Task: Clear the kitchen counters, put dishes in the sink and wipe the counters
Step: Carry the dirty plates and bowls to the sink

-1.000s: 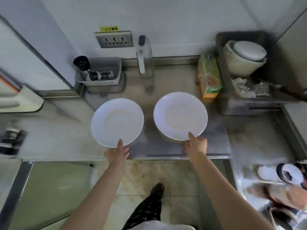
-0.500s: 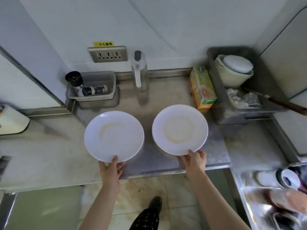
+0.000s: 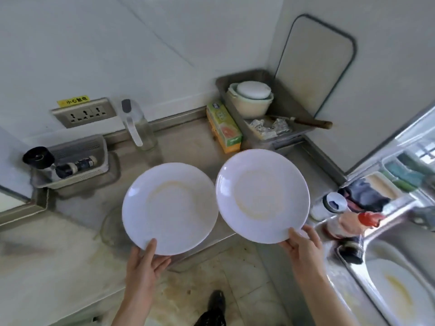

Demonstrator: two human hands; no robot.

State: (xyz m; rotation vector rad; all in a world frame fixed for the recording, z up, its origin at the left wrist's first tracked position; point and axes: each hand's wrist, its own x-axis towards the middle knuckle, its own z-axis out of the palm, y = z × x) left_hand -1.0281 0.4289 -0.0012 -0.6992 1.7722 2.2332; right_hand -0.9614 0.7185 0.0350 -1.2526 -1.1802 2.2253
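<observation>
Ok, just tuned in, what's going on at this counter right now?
A person holds two used white plates, one in each hand, above the steel counter. The left hand grips the left plate by its near rim, and the right hand grips the right plate the same way. The sink on the right already has one dirty plate in it.

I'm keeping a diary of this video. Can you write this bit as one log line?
step: carry dishes | left hand: holds left plate | right hand: holds right plate | sink: at right, one plate inside
</observation>
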